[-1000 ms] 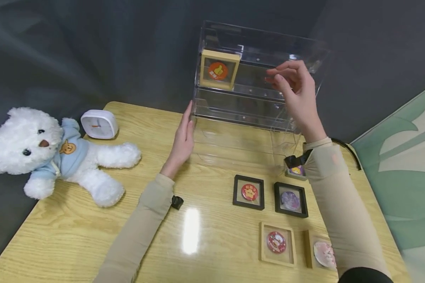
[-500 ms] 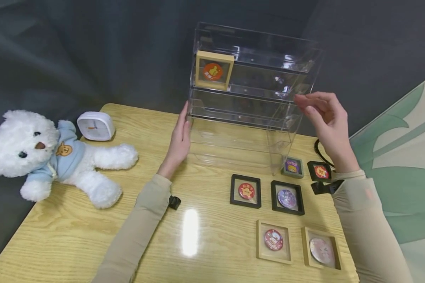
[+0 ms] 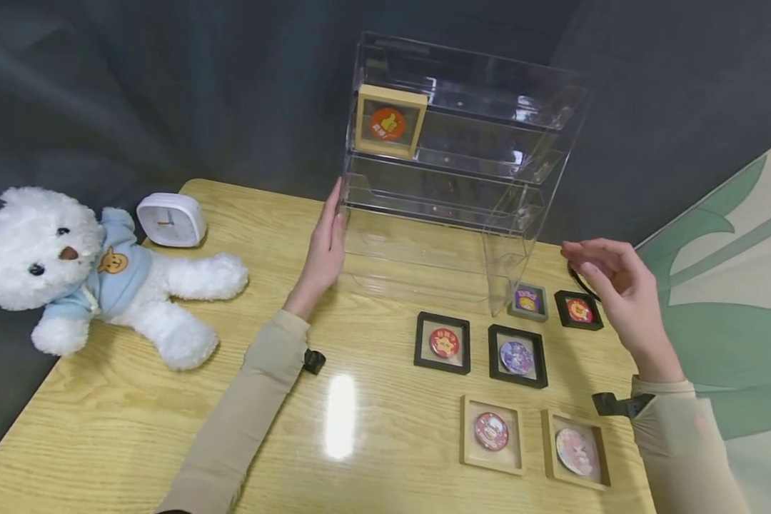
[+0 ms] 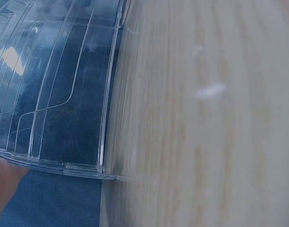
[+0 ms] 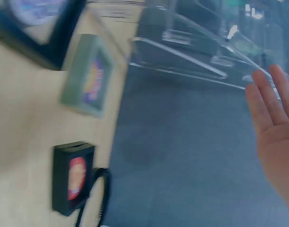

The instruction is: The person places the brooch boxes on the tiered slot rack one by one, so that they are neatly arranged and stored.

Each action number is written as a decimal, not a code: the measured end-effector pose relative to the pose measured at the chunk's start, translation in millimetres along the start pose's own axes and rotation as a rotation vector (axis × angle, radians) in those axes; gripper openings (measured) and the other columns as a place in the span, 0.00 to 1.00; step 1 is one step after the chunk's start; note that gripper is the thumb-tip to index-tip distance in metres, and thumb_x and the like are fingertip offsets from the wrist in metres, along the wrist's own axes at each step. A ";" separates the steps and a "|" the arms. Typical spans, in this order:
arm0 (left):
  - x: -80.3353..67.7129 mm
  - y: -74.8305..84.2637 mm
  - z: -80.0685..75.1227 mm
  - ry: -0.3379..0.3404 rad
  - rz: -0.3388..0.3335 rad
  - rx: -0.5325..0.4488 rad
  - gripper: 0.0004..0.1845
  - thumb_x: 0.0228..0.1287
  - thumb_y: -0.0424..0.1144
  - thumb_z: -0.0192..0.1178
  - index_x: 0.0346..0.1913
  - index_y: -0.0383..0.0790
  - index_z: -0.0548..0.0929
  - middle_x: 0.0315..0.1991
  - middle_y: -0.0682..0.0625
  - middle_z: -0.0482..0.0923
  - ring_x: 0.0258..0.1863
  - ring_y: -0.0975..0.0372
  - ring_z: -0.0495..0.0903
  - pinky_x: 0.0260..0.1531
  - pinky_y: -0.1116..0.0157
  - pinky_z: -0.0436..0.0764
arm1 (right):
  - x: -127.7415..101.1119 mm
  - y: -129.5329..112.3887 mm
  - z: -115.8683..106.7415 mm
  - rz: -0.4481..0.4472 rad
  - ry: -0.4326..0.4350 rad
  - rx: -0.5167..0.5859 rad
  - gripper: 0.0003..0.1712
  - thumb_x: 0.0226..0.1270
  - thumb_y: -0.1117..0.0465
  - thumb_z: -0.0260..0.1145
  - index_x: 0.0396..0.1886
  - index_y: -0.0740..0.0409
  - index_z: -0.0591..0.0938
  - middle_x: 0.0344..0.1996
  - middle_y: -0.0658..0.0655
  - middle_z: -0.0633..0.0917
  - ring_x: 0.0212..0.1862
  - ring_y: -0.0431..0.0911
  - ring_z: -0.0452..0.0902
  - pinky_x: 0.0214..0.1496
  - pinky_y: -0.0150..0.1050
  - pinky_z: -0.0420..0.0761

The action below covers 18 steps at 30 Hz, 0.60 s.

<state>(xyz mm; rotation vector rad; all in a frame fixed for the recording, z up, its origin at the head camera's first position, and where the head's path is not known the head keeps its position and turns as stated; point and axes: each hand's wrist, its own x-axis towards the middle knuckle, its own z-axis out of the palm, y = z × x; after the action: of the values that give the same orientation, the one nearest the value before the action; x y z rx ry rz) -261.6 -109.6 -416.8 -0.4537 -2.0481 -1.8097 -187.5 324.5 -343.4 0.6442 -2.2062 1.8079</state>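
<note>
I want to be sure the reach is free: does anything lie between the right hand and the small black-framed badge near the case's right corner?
Nothing visible does. The right hand hovers empty just right of the small black-framed badge, with only bare table between them.

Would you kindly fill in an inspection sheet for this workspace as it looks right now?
Surface: wooden table, glossy, with glare.
Job's things: clear acrylic case upright, one tan framed badge on its top shelf; six framed badges lie flat in front.
Clutter: white teddy bear, white clock.
Grips: left hand flat against the case's side; right hand empty, above the table's right edge.
Cables: black cable by the small black frame.
Surroundings: dark grey curtain.
</note>
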 end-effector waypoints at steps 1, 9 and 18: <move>1.1 -5.3 0.4 0.000 0.006 0.002 0.30 0.87 0.26 0.33 0.86 0.32 0.48 0.86 0.37 0.46 0.85 0.48 0.48 0.82 0.64 0.50 | -5.2 2.3 -1.1 0.014 -0.020 -0.020 0.20 0.80 0.78 0.56 0.68 0.78 0.74 0.63 0.61 0.85 0.63 0.48 0.82 0.65 0.32 0.80; 0.8 -13.9 -1.9 -0.019 0.042 -0.010 0.30 0.89 0.30 0.33 0.88 0.39 0.48 0.87 0.44 0.48 0.84 0.55 0.50 0.82 0.64 0.53 | -37.7 23.3 -6.8 0.084 -0.174 -0.224 0.24 0.81 0.78 0.55 0.74 0.73 0.73 0.68 0.54 0.82 0.67 0.40 0.79 0.61 0.25 0.80; 1.2 -14.4 -3.1 -0.024 0.047 0.001 0.30 0.89 0.31 0.33 0.88 0.38 0.48 0.87 0.42 0.47 0.84 0.57 0.50 0.82 0.64 0.53 | -60.5 45.0 -3.3 0.160 -0.288 -0.281 0.27 0.80 0.78 0.58 0.75 0.70 0.71 0.68 0.54 0.80 0.66 0.39 0.78 0.62 0.25 0.80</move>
<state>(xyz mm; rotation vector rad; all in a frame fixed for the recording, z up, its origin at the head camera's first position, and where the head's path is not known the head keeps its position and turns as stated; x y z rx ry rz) -269.1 -114.5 -428.5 -0.5217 -2.0367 -1.7838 -155.4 346.1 -408.2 0.7220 -2.7076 1.5053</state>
